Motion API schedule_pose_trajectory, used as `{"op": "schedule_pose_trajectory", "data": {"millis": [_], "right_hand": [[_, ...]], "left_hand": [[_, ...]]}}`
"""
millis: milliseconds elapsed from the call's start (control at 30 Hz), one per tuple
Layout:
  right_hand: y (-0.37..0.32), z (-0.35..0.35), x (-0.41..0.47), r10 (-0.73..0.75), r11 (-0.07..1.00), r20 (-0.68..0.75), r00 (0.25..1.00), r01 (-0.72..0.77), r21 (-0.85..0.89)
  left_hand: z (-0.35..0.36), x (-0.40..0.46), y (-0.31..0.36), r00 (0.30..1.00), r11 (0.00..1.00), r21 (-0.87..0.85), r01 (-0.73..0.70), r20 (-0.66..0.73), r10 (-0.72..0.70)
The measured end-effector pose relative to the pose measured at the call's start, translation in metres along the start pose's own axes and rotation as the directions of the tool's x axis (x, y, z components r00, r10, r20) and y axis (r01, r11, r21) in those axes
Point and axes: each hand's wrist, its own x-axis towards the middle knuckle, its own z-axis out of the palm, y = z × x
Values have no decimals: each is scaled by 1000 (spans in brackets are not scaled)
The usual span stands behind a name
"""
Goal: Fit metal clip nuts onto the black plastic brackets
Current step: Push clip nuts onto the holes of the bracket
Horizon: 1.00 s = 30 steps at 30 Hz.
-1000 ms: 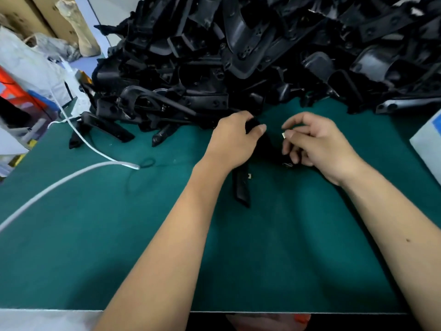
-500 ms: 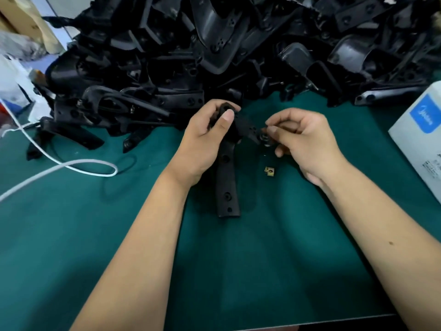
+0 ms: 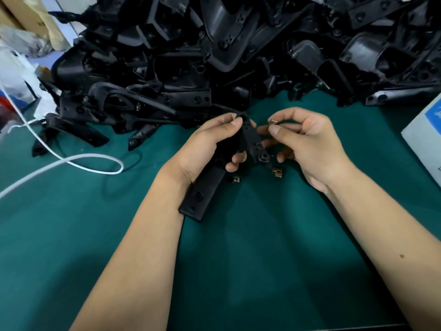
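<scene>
Left hand (image 3: 210,142) fingers curled gripping, right hand (image 3: 307,144) fingers pinching, forearms converging

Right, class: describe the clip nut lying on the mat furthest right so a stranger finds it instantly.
Start at the green mat, below the right hand. The brass clip nut lies under its fingers; another nut lies further left, beside the held bracket.

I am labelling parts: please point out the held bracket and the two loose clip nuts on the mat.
held bracket (image 3: 250,137), head view, upper arm.
left clip nut (image 3: 236,179), head view, centre.
right clip nut (image 3: 277,173), head view, centre.
</scene>
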Motion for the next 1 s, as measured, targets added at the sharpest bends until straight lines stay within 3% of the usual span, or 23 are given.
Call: {"op": "schedule_pose_trajectory", "data": {"millis": [167,400,667,1000], "right_hand": [[-4,1,-2,75,988,9,997,-75,135],[-7,2,-3,52,978,62,997,-63,199],[-8,-3,-1,47,998,76,996,-49,25],[-7,0,-1,-1,995,91,996,-8,95]], "left_hand": [[2,-1,0,999,1000,-10,1,54,0],[3,0,-1,995,1000,2,9,97,-10],[4,0,0,993,1000,26,12,116,-15],[7,-2,1,992,999,46,20,126,-26]]}}
